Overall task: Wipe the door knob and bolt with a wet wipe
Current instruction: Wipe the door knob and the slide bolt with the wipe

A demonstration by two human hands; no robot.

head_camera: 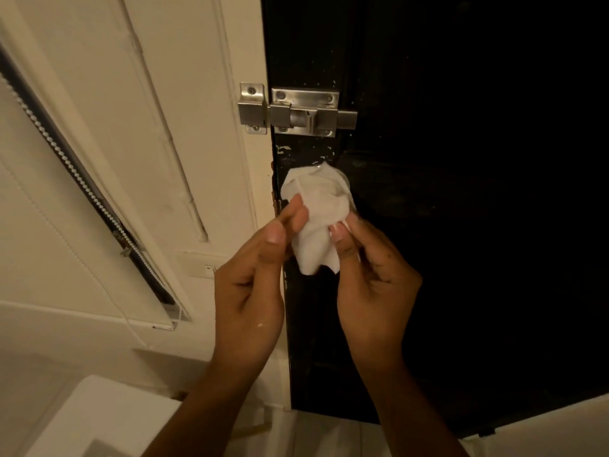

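A crumpled white wet wipe (pixel 318 212) is draped in front of the black door (pixel 461 192), covering the spot where the door knob sits; the knob itself is hidden under it. My left hand (pixel 253 275) pinches the wipe's left side between thumb and fingers. My right hand (pixel 372 275) pinches its right side. Above them, a steel slide bolt (pixel 303 115) is mounted on the door, with its keeper plate (pixel 252 108) on the cream frame.
The cream door frame (pixel 211 127) runs along the left of the door. A window blind with a bead chain (pixel 66 159) slants across the left wall. A white surface (pixel 105 420) lies at the lower left, near my left forearm.
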